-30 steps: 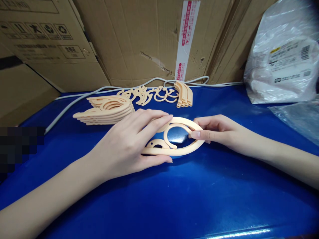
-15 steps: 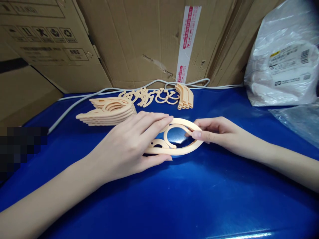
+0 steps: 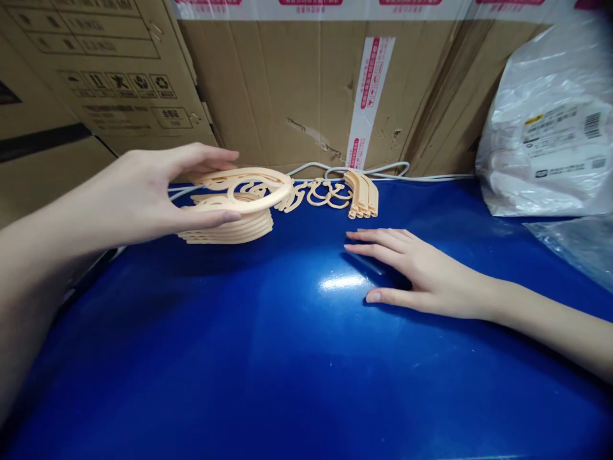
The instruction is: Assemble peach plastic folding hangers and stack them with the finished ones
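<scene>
- Partly hidden by my left fingers (image 3: 213,154), the cream frame (image 3: 249,206) they grasp sits above the matching stack (image 3: 234,231); whether the two touch, I can't tell.
- My right fingers (image 3: 378,252) are spread and released, near the tabletop (image 3: 297,345).
- Some curved pieces (image 3: 293,201) hide behind the frame; the right edge crops the plastic bag (image 3: 507,147).

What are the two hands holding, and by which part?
The left hand holds a cream looped frame by its left end, thumb in front; the right hand holds nothing.
</scene>
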